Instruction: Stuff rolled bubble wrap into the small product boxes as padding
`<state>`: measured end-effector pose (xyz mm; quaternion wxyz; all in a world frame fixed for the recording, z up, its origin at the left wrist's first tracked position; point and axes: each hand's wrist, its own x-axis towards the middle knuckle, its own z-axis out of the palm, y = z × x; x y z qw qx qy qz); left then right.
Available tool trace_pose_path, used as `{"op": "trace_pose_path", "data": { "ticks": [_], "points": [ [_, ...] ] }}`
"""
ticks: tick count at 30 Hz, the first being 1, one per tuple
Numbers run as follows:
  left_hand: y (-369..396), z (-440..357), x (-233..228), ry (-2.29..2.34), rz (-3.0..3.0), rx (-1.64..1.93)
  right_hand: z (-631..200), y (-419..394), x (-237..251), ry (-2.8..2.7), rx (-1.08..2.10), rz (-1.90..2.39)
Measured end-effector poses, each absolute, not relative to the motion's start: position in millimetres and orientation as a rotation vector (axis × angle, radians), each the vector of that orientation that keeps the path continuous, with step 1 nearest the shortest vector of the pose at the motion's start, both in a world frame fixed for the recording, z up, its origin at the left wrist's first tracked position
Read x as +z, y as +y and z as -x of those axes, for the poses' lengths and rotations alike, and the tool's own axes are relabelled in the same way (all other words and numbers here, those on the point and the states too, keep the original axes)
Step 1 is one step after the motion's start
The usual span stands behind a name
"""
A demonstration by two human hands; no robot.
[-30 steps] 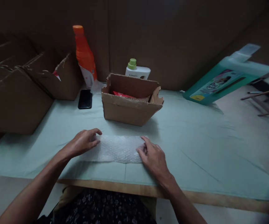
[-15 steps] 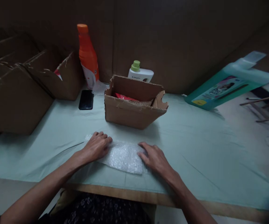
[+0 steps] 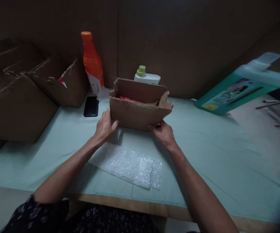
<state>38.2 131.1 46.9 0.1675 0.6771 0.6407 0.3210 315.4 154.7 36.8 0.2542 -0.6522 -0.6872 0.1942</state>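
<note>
Both hands off the bubble wrap (image 3: 127,165) since half a second ago, now forward at the box (image 3: 140,105); wrap left flat and partly unfolded near the table's front edge.

Head view: left hand (image 3: 104,127) against the box's left front corner, thumb on the front face, fingers curled round the side, gripping the cardboard. Right hand (image 3: 163,132) at the lower right front corner, fingers bent under or against the base; exact grip hard to tell, a dark spot between fingertips unclear. Box open on top, standing mid-table on the pale green cloth (image 3: 203,152), something red (image 3: 127,98) inside. Behind it, touching or just beside, a white bottle (image 3: 146,76) with green cap. Orange bottle (image 3: 91,63) upright at the back wall, left of the box. Black phone (image 3: 91,106) flat on the cloth, between orange bottle and larger cartons (image 3: 20,94) at far left. Teal jug (image 3: 242,85) tilted at right, well apart from the hands.
</note>
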Motion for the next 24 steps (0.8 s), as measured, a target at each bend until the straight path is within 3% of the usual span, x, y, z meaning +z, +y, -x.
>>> {"op": "trace_pose_path", "data": {
  "ticks": [4,8,15,19,24],
  "points": [
    [145,-38,45,1.808,-1.910,0.943,-318,157,35,-1.929,0.551,1.706],
    [89,-18,38,1.634,-2.214,0.706,-333,96,28,-2.121,0.628,1.611],
    [24,-6,7,1.450,-2.403,0.330,-329,7,12,-2.424,0.388,1.551],
    [37,-18,24,1.452,-2.434,0.241,-323,-12,26,-2.205,0.696,1.629],
    [67,-58,66,1.311,-2.666,0.075,-309,-55,34,-1.635,1.359,1.584]
  ]
}}
